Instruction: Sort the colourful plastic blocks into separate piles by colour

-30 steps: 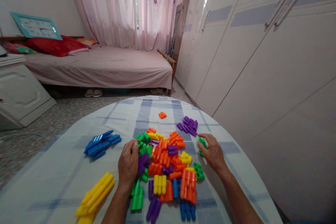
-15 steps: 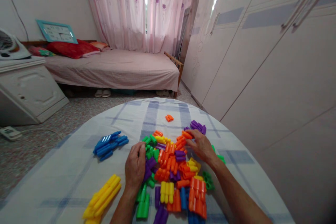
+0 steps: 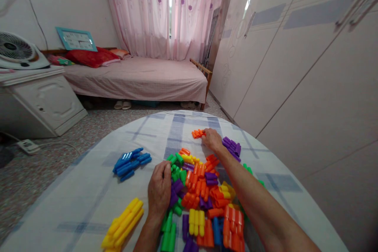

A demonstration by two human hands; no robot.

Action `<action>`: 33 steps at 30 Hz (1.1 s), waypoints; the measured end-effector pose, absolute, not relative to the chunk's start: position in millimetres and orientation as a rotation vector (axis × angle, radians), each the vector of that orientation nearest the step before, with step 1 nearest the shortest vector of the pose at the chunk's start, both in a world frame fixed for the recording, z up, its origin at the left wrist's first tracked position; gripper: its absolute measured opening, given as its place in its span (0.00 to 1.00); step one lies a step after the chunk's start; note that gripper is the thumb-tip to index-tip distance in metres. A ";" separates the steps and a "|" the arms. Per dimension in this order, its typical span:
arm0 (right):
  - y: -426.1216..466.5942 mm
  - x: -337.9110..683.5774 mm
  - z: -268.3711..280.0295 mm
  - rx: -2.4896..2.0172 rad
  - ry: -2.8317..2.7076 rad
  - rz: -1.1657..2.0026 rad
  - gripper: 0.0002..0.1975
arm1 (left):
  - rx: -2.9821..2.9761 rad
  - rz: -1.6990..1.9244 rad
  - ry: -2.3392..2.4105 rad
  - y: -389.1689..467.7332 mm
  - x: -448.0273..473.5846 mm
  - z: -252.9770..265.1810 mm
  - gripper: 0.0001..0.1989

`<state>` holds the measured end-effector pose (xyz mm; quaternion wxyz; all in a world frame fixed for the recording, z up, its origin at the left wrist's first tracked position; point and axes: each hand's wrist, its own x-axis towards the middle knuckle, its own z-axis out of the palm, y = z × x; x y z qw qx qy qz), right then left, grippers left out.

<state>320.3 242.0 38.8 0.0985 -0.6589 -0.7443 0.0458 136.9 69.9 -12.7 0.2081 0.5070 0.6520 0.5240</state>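
Note:
At the far side of the round table, my right hand [image 3: 212,138] pinches an orange plastic block at the right end of a small orange group [image 3: 197,134]. My left hand [image 3: 160,185] rests at the left edge of the mixed heap, its fingers curled and pressed together near green blocks [image 3: 177,160] and purple blocks [image 3: 176,192]. Whatever lies under its fingertips is hidden. The heap between my arms holds orange blocks [image 3: 198,177], yellow blocks [image 3: 196,222] and a blue block [image 3: 217,231], many of them tube-shaped and joined side by side.
Blue blocks [image 3: 131,164] and yellow blocks [image 3: 124,224] lie in separate groups on the left. Right of my right hand is a purple group [image 3: 232,147]; green blocks [image 3: 248,168] lie partly behind my forearm. A checked cloth [image 3: 88,189] covers the table. A bed [image 3: 141,75] stands beyond.
My right hand has moved from the heap's upper right edge to the far orange group, carrying an orange block. That group looks longer. My left hand stays beside the heap; the view has shifted slightly.

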 end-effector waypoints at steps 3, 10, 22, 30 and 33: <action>229.2 339.1 47.3 -1.857 -2.278 0.150 0.19 | 1.401 1.457 1.820 70.5 137.1 -13.2 0.19; 184.2 386.7 42.3 -1.321 -2.793 0.506 0.23 | 1.379 1.437 1.822 71.2 138.1 -12.1 0.19; 195.8 384.9 60.6 -1.397 -2.619 0.051 0.17 | 1.399 1.452 1.812 70.1 137.9 -14.1 0.18; 241.0 310.5 50.7 -1.425 -2.526 -0.112 0.20 | 1.390 1.460 1.813 69.3 138.6 -9.4 0.18; 248.7 292.1 41.9 -1.442 -2.563 -0.143 0.19 | 1.383 1.463 1.804 68.9 138.9 -9.6 0.18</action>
